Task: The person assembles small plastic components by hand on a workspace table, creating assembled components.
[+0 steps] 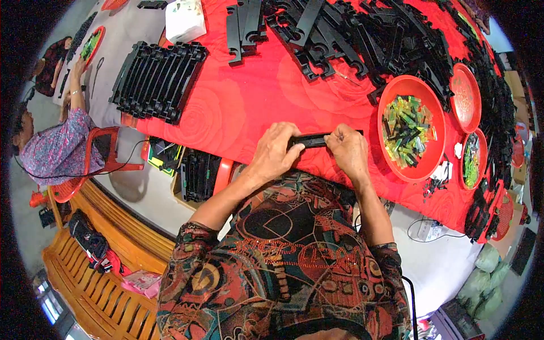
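A long black plastic strip (313, 140) lies level between my hands, just above the near edge of the red tablecloth (238, 102). My left hand (277, 148) is wrapped round its left end. The fingers of my right hand (347, 148) pinch it near the right end; whether a small piece is also under those fingertips I cannot make out. Right of my right hand stands a red bowl (387, 153) with many small yellow-green, clear and black pieces (409, 127). A neat row of similar black strips (161, 82) lies to the left on the table.
A big heap of black plastic parts (362, 37) covers the far side. More red dishes (466, 99) stand at the right. A white tissue box (185, 21) is at the far left. Another person (62, 141) sits at left near a wooden bench (102, 277). A box of black strips (198, 174) stands below the table.
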